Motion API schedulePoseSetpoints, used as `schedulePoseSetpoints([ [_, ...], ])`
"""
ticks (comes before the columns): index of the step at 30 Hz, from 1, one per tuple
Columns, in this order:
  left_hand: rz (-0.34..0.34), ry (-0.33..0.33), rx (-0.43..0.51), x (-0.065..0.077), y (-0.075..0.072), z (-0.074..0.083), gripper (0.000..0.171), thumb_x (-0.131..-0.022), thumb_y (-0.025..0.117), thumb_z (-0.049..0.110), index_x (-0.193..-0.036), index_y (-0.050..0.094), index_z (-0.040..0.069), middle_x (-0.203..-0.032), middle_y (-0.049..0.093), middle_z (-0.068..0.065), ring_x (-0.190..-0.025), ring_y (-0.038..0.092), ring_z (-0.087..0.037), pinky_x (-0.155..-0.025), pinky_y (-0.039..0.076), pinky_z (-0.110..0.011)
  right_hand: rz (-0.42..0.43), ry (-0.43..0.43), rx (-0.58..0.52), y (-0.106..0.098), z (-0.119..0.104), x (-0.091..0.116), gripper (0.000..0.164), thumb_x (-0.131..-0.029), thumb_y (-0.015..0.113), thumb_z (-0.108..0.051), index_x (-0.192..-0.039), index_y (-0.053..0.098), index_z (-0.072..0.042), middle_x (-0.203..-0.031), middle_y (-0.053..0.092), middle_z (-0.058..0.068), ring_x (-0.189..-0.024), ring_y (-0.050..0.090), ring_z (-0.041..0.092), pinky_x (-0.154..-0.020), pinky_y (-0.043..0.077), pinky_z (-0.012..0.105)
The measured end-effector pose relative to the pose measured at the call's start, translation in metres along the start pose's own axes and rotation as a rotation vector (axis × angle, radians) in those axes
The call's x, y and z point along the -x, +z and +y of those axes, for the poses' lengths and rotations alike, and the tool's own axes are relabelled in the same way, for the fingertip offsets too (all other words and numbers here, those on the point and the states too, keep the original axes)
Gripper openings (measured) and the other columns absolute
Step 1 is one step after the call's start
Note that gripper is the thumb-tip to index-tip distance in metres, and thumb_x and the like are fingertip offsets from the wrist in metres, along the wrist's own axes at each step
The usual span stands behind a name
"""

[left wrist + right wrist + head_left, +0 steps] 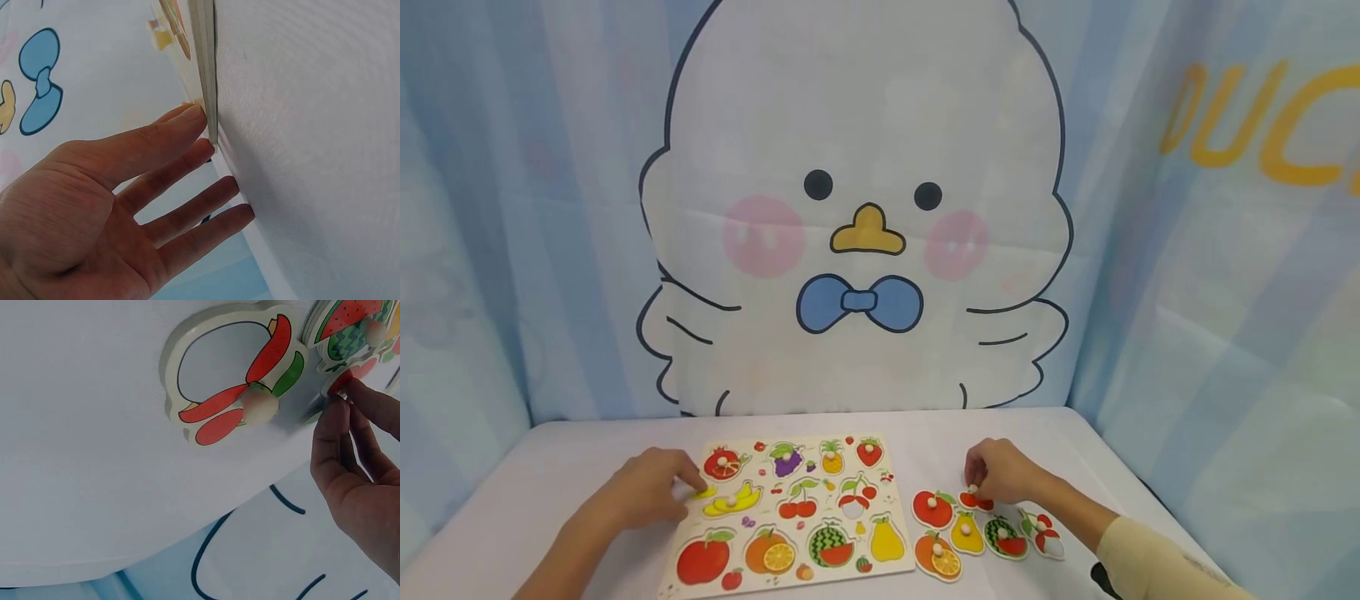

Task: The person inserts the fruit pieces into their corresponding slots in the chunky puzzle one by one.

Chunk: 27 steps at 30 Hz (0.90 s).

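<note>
A light fruit puzzle board (778, 521) lies flat on the white table. Knobbed banana (733, 501), grape (787, 461) and other pieces sit in its upper part. My left hand (643, 492) touches the board's left edge. Its fingers are nearly straight in the left wrist view, with the thumb against the edge. To the right of the board, my right hand (1003, 473) pinches a red cherry piece (976, 502) between thumb and fingertips. The fingers partly hide this piece. It is close beside the watermelon piece (359, 334) in the right wrist view.
Knobbed apple (932, 508), pear (967, 533), orange (937, 557) and watermelon pieces lie right of the board. A red-and-white fruit piece (1042, 533) lies at their right end. Behind the table hangs a curtain (865, 358) with a cartoon duck.
</note>
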<state>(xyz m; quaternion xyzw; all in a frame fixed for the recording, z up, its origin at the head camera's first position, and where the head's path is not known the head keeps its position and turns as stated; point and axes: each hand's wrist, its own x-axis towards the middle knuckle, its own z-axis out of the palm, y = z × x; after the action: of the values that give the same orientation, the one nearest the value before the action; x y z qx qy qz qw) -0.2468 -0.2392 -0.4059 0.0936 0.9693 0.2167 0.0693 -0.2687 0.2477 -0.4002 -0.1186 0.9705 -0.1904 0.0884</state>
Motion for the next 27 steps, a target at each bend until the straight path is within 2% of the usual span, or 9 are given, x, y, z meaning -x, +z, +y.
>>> schedulePoseSetpoints([
  [8,0.005,-0.007,0.009,0.0,0.0,-0.001,0.03,-0.065,0.085,0.009,-0.092,0.075,0.018,-0.103,0.067,-0.003,-0.105,0.056,-0.033,-0.09,0.046,-0.058,0.022,-0.011,0.015,-0.001,0.0,-0.001,0.016,-0.076,0.078,-0.007,-0.077,0.065,-0.016,-0.07,0.056,-0.002,-0.064,0.053,0.015,-0.057,0.051,0.023],
  [14,0.009,-0.005,0.01,0.0,0.0,0.001,0.03,-0.065,0.085,0.009,-0.092,0.075,0.019,-0.103,0.067,-0.002,-0.106,0.056,-0.033,-0.09,0.046,-0.058,0.07,0.005,0.005,-0.004,-0.001,-0.005,0.015,-0.076,0.079,-0.007,-0.077,0.066,-0.016,-0.07,0.056,-0.002,-0.064,0.053,0.015,-0.058,0.052,0.023],
  [27,0.015,-0.025,0.002,0.001,0.002,0.001,0.03,-0.066,0.085,0.009,-0.092,0.075,0.019,-0.103,0.067,-0.002,-0.105,0.056,-0.032,-0.09,0.047,-0.057,0.079,-0.08,-0.005,0.0,-0.023,-0.017,0.013,-0.079,0.078,-0.01,-0.078,0.067,-0.017,-0.07,0.058,-0.005,-0.063,0.055,0.013,-0.058,0.052,0.021],
])
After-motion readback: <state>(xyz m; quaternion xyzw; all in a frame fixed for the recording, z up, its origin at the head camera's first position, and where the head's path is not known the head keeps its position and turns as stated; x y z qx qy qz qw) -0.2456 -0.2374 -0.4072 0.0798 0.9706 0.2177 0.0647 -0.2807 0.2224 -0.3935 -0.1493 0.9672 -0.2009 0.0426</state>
